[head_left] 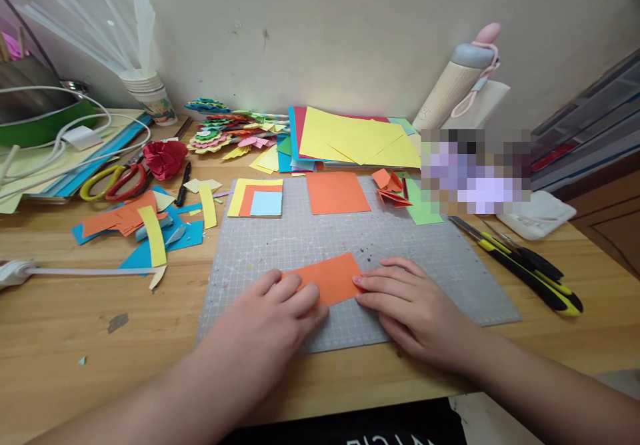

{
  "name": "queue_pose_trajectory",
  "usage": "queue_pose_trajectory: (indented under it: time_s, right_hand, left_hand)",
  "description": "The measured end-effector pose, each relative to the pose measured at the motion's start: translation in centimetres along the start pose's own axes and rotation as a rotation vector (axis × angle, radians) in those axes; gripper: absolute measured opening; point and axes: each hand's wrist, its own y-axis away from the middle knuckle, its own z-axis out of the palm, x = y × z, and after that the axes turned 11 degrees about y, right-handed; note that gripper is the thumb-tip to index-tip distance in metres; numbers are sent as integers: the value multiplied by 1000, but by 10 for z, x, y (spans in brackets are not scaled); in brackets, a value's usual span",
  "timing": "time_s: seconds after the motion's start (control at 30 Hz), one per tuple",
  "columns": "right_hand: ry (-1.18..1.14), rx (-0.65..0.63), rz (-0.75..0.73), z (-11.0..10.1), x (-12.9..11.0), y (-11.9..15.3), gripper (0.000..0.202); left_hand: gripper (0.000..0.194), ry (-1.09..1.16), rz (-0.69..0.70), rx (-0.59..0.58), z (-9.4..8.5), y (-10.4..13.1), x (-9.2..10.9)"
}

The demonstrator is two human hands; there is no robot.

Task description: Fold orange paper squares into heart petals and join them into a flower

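A folded orange sheet of paper (pixel 327 278) lies slightly slanted on the grey cutting mat (pixel 260 245), near its front edge. My left hand (pixel 285 312) has curled fingers pressed on the paper's left end, and its thumb is partly hidden. At the right end, my right hand (pixel 410 305) holds the paper's edge with its fingertips close together. Farther back on the mat lies an orange square of paper (pixel 339 193). To its left is a stack of yellow, orange and light blue squares (pixel 266 203). Folded orange pieces (pixel 393 190) sit at its right.
Utility knife (pixel 530 272) and black-handled tool (pixel 537 262) lie right. Paper scraps (pixel 120 215), scissors (pixel 120 178), black pen (pixel 183 185) and red paper flower (pixel 165 158) lie left. Coloured sheets (pixel 350 135), paper flowers (pixel 215 135) and a bottle (pixel 455 78) stand along the wall.
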Motion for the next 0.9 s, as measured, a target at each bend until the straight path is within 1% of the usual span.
queue_pose_trajectory:
  time_s: [0.1, 0.23, 0.4, 0.7, 0.8, 0.9]
  right_hand:
    - [0, 1, -4, -1, 0, -1, 27]
    - [1, 4, -4, -1, 0, 0, 27]
    - [3, -11, 1, 0, 0, 2, 28]
    - [-9, -34, 5, -2, 1, 2, 28]
    - [-13, -68, 8, -5, 1, 0, 27]
    - [-15, -131, 0, -11, 2, -7, 27]
  left_hand:
    - [41, -85, -50, 13, 4, 7, 4]
    - [43, -154, -86, 35, 7, 10, 7]
    - [41, -143, -108, 35, 3, 13, 8]
    - [48, -93, -189, -2, -2, 34, 8]
    - [50, -76, -195, -3, -5, 39, 8]
    - [52, -70, -198, -3, -9, 41, 9]
